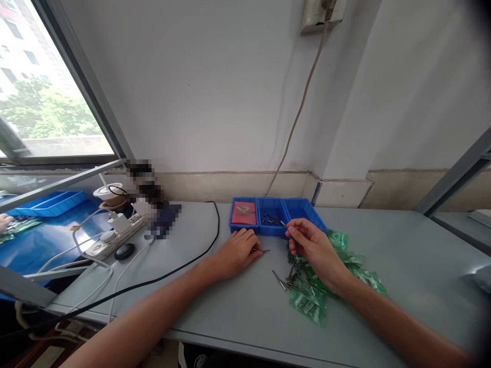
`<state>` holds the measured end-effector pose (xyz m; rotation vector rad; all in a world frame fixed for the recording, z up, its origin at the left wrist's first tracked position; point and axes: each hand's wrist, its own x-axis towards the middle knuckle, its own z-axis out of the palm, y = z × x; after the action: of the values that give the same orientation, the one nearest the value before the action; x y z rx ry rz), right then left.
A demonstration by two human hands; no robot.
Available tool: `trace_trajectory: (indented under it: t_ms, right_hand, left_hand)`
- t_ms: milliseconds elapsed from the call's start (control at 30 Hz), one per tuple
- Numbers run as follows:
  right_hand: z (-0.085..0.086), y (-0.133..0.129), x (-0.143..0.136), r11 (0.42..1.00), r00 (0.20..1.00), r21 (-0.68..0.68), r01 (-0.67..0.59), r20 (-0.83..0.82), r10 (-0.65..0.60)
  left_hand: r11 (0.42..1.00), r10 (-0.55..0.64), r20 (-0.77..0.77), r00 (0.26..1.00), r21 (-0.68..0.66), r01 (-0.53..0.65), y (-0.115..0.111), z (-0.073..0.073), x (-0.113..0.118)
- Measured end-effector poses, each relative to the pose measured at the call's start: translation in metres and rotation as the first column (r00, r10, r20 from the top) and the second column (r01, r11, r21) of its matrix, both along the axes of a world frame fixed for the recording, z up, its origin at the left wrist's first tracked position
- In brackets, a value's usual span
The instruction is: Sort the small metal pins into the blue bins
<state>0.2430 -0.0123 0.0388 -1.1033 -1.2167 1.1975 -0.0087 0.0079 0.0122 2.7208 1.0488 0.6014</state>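
Note:
My left hand [242, 250] rests on the grey table just in front of the blue tray [244, 229], its fingers closed on thin metal pins [265, 251]. Raised near the tray's front right part, my right hand [312, 250] pinches a small metal pin [283, 223]. Dark metal pieces [273, 219] lie in the tray's middle compartment, and a red packet [244, 213] fills the left one. Beneath and beside my right hand are a pile of loose metal pins [293, 266] and several green plastic bags [310, 301] with small parts.
A black cable [164, 276] crosses the table at left. Beyond it are a power strip [115, 240] with plugs, a black mouse-like object [125, 251] and a pixelated patch. At far left, another person's hand [4, 222] is near a second blue tray [49, 203]. Metal frames stand at both sides.

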Motion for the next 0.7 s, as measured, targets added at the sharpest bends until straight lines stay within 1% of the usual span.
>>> trace_trajectory:
  t_ms: [100, 200, 267, 333, 400, 467, 500, 567, 600, 633, 700]
  right_hand:
    - [-0.002, 0.003, 0.001, 1.0, 1.0, -0.018, 0.009, -0.027, -0.009]
    - [-0.001, 0.002, 0.001, 1.0, 1.0, -0.001, -0.024, -0.01, 0.024]
    - [0.0, 0.002, 0.001, 0.998, 0.997, 0.019, -0.058, 0.053, 0.057]
    - [0.0, 0.002, 0.001, 0.994, 0.977, 0.081, -0.07, 0.208, 0.052]
    - [-0.003, 0.001, 0.002, 0.976, 0.905, 0.197, -0.092, 0.424, 0.0]
    - [-0.006, 0.0, 0.003, 0.94, 0.784, 0.289, -0.183, 0.619, -0.038]
    - [-0.008, -0.001, 0.003, 0.919, 0.717, 0.306, -0.247, 0.696, -0.039]
    - [-0.012, -0.002, 0.004, 0.887, 0.584, 0.288, -0.361, 0.811, -0.025]
    - [-0.013, -0.002, 0.003, 0.876, 0.525, 0.27, -0.399, 0.851, -0.023]
    - [-0.015, -0.002, 0.003, 0.87, 0.476, 0.253, -0.424, 0.879, -0.024]
    - [-0.016, -0.003, 0.002, 0.865, 0.415, 0.23, -0.446, 0.91, -0.028]
  left_hand:
    - [1.0, 0.001, 0.005, 1.0, 0.001, -0.001, 0.0, -0.001, 0.0]
    - [1.0, 0.003, 0.008, 1.0, -0.012, -0.003, 0.0, 0.0, 0.0]
    - [1.0, 0.007, 0.008, 1.0, -0.022, -0.006, -0.001, 0.002, 0.0]
    - [1.0, 0.011, 0.007, 1.0, -0.029, -0.01, -0.001, 0.003, 0.001]
    - [0.999, 0.012, 0.006, 1.0, -0.032, -0.012, -0.002, 0.004, 0.001]
    - [0.999, 0.013, 0.005, 1.0, -0.035, -0.013, -0.002, 0.004, 0.002]
    - [0.999, 0.014, 0.004, 1.0, -0.036, -0.014, -0.002, 0.004, 0.002]
    - [0.999, 0.016, 0.005, 1.0, -0.034, -0.016, -0.002, 0.004, 0.002]
    - [0.999, 0.015, 0.004, 1.0, -0.03, -0.015, -0.002, 0.004, 0.002]
    - [1.0, 0.009, 0.004, 1.0, -0.024, -0.009, -0.002, 0.003, 0.002]
    - [1.0, -0.008, 0.003, 1.0, -0.009, 0.008, -0.001, 0.002, 0.002]
